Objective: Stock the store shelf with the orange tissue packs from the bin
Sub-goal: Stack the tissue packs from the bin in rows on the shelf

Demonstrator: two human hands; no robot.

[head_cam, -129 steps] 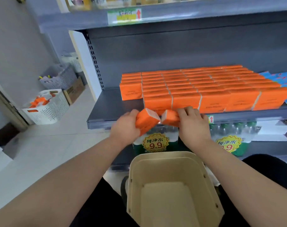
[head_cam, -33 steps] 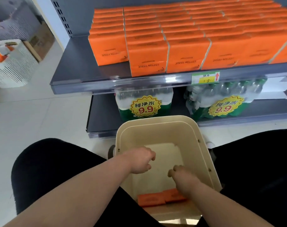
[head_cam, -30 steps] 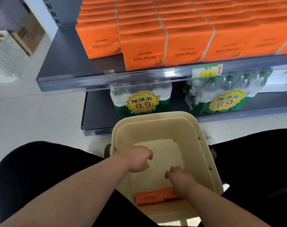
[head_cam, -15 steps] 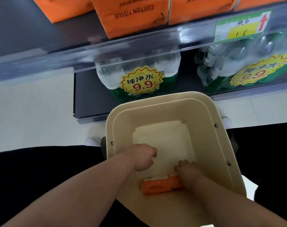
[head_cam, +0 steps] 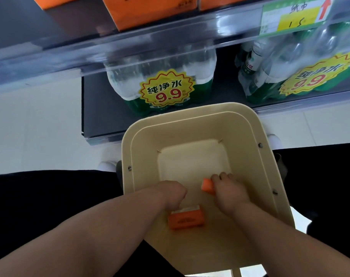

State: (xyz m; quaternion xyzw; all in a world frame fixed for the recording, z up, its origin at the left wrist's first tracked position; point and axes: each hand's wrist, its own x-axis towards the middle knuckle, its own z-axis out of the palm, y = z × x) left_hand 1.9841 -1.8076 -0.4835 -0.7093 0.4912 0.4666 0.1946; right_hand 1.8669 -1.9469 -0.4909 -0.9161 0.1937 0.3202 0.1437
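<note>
Both my hands are down inside the beige bin between my knees. My right hand grips one small orange tissue pack, lifted off the bin floor. A second orange tissue pack lies on the bin floor just below my left hand, whose fingers are curled above it; whether they touch the pack is hidden. The shelf above carries orange tissue packs, of which only the bottom fronts show at the top edge.
Under the shelf lip stand shrink-wrapped water bottle packs with yellow 9.9 price stickers, one left and one right. A price tag hangs on the lip at right. My black-clad legs flank the bin; light floor tiles lie at left.
My right hand has lifted one orange pack away from the other, up and to the right. My left hand has dropped closer to the pack still lying in the bin. The view tilted further down.
</note>
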